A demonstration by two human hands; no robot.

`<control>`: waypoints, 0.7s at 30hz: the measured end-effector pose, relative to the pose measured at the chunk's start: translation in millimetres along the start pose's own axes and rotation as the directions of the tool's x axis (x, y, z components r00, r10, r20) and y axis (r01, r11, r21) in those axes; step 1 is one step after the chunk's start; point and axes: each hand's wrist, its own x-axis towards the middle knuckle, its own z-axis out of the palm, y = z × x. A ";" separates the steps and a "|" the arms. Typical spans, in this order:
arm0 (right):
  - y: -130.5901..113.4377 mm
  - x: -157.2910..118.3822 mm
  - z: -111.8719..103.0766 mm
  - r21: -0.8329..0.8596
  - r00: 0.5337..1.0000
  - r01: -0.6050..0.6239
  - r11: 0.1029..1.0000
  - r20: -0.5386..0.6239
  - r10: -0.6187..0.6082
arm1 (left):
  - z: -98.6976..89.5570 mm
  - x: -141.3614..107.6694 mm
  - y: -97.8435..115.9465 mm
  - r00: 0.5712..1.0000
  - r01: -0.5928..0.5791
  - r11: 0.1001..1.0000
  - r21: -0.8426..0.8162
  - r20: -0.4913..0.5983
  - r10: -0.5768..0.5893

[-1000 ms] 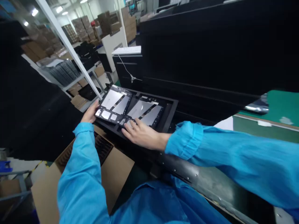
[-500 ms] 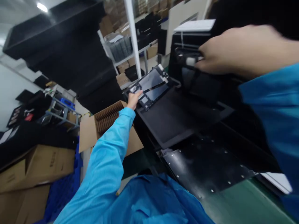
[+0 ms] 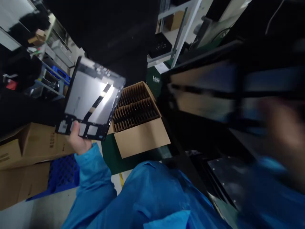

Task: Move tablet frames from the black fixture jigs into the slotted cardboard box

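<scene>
The worn garment [image 3: 152,194] is blue and creased, with long, loose sleeves [image 3: 95,179].

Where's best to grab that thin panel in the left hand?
Probably the dark lower band of the thin panel, approached from the near side as the left hand does: that edge is closest, and the diagonal strip lies mostly above.

In dim light, we caught glare streaking the silvery panel [image 3: 90,95] left of the divided box [image 3: 143,137]; blur smeared the right hand [image 3: 283,127] and reflective panes [image 3: 205,78] to the box's right, and the black surface [image 3: 119,31] beyond lost detail.
</scene>
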 end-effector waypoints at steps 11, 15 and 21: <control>-104.6 -10.0 195.7 0.031 0.997 -0.062 0.998 0.040 0.061 | -122.2 -61.9 -100.9 0.772 0.458 0.872 -0.175 -0.408 -0.488; -118.5 -25.7 216.8 -0.158 0.985 -0.118 0.980 0.105 0.135 | -124.7 -58.9 -116.7 0.715 0.517 0.836 -0.185 -0.444 -0.540; -148.4 -32.6 228.5 -0.328 0.942 -0.145 0.933 0.243 0.232 | -74.9 12.1 -143.9 0.867 0.444 0.887 0.123 -0.309 -0.391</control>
